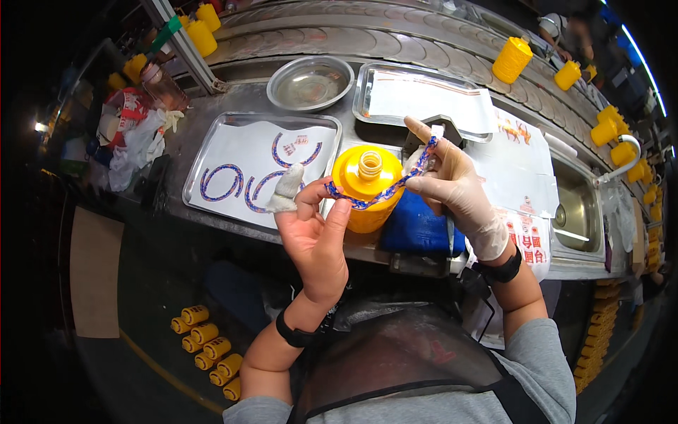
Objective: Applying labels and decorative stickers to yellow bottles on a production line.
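Note:
A yellow bottle [347, 172] with an uncapped, threaded neck stands in front of me at the table's near edge. Across the near side of its shoulder runs a narrow curved strip [385, 194] with a blue, red and white pattern. My left hand [314, 244], with a white covering on one fingertip, pinches the strip's left end between thumb and finger. In a pale glove, my right hand [459, 191] grips the other end, which rises up past the fingers. How much of the strip touches the bottle, I cannot tell.
Left of the bottle, a metal tray [192, 185] holds paper with several similar strips. Behind are a round metal bowl [311, 83] and a second tray [364, 95]. A blue object [418, 225] sits right of the bottle, a sink [575, 212] farther right. Yellow bottles line the conveyor [424, 53].

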A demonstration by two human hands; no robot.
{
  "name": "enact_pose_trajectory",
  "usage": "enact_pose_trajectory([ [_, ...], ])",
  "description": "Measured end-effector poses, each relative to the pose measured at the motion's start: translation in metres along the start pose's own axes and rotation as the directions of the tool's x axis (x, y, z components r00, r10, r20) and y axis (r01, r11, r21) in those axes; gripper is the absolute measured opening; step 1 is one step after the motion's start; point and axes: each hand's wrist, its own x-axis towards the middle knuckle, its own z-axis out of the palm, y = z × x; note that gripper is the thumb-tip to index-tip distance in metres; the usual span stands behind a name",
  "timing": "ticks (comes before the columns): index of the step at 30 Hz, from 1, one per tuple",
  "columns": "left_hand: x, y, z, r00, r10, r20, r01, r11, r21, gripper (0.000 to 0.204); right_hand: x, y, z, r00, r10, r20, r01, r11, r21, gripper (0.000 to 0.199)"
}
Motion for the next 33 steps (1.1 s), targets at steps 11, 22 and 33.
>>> enact_pose_trajectory([
  [11, 0.004, -0.013, 0.000, 0.999, 0.018, -0.041, -0.018, 1.000, 0.015, 0.043, 0.000, -0.006, -0.009, 0.997, -0.076, 0.015, 0.077, 0.994, -0.081, 0.085],
  [22, 0.010, -0.010, 0.010, 1.000, -0.004, 0.014, 0.004, 0.999, 0.043, 0.045, 0.006, 0.013, 0.016, 0.992, -0.095, -0.077, 0.095, 0.995, -0.010, 0.093],
  [33, 0.007, -0.017, -0.005, 0.994, 0.050, 0.098, -0.060, 0.993, 0.103, 0.059, 0.015, 0.030, 0.004, 0.950, -0.312, 0.033, 0.313, 0.933, -0.176, 0.105],
])
